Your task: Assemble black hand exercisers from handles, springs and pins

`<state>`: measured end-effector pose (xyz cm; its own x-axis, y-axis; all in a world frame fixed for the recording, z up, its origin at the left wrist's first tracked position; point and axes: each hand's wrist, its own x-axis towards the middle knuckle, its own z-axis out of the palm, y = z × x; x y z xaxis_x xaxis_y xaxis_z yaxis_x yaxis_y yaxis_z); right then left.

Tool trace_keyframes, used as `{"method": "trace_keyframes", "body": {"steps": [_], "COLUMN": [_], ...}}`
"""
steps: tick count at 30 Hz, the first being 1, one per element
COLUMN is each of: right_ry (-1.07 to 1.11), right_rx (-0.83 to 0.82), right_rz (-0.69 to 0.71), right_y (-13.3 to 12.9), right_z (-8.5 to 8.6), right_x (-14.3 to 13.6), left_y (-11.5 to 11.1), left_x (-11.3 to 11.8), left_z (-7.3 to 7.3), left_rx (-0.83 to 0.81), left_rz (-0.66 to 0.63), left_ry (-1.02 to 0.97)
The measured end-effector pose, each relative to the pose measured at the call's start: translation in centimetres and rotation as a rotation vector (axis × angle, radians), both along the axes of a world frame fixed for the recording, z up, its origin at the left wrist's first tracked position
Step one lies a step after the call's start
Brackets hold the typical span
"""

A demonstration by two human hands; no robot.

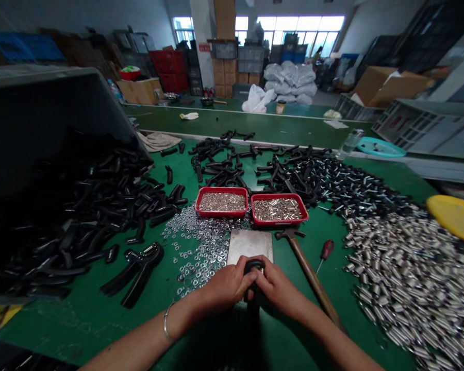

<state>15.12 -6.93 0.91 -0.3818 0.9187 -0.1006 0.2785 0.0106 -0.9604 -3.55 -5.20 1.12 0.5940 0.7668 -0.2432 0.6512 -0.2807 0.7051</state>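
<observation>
Both hands meet low in the middle of the view, just in front of a flat metal plate [251,243]. My left hand [229,282] and my right hand [278,286] close around a black hand grip [254,264] with a curved top, thumbs pressed near it. A bit of shiny spring shows beside the right fingers; the lower part is dark and partly hidden. To the left lies a similar V-shaped hand grip with a spring [136,273]. A claw hammer [308,270] and a red-handled screwdriver [326,251] lie to the right.
Two red trays of small metal parts, the left tray [221,213] and right tray [280,222], stand beyond the plate. Loose nuts [203,252] spread leftward. Springs [406,288] and black-headed screws [355,183] are heaped right. A tipped bin [112,103] spills black handles [139,196].
</observation>
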Motion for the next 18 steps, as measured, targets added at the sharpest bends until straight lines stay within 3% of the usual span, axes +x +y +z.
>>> {"method": "trace_keyframes", "body": {"steps": [3, 6, 9, 11, 14, 18], "right_ry": [-0.051, -0.102, -0.299, -0.468, -0.820, -1.143], "right_rx": [-0.005, 0.012, 0.203, 0.375, 0.562, 0.589], "right_rz": [0.036, 0.067, 0.048, -0.046, -0.178, -0.125], "right_y": [-0.6, 0.9, 4.9, 8.2, 12.4, 16.0], "right_z": [0.1, 0.2, 0.5, 0.9, 1.6, 1.3], "right_x": [0.0, 1.0, 3.3, 5.4, 7.7, 7.4], "left_y": [0.0, 1.3, 4.0, 6.3, 9.9, 14.8], "left_x": [0.3, 1.1, 1.8, 2.0, 2.7, 5.9], "left_z": [0.4, 0.1, -0.4, -0.5, 0.5, 2.2], "left_rx": [0.033, 0.106, 0.254, 0.390, 0.640, 0.804], "left_rz": [-0.050, -0.024, -0.006, -0.056, -0.094, -0.117], "left_ry": [0.047, 0.062, 0.146, 0.235, 0.323, 0.366]}}
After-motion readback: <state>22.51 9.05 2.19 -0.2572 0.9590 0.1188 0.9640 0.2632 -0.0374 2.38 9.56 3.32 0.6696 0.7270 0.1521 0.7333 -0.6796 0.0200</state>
